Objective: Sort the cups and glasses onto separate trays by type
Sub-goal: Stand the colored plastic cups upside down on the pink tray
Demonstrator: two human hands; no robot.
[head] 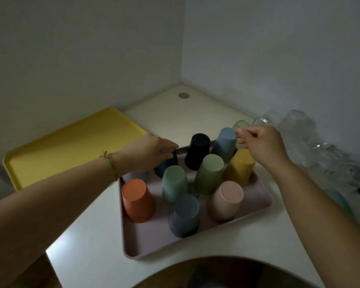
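A pink tray (154, 240) holds several upside-down plastic cups: orange (138, 199), teal-green (174, 182), slate blue (185, 215), pink (227, 201), light green (210, 173), yellow (239, 164), black (197, 150), light blue (224, 143). My left hand (148, 152) grips the top of a dark teal cup (165, 165) at the tray's back left. My right hand (262, 142) hovers over the back right corner, fingers pinched near a pale green cup (240, 124); whether it holds anything I cannot tell. An empty yellow tray (67, 146) lies to the left.
Clear glasses (295, 125) and crinkled clear plastic (330, 159) crowd the right side by the wall. A small clear glass (192, 190) shows between the cups. A teal object (337, 199) lies under my right forearm. Walls close in behind and right.
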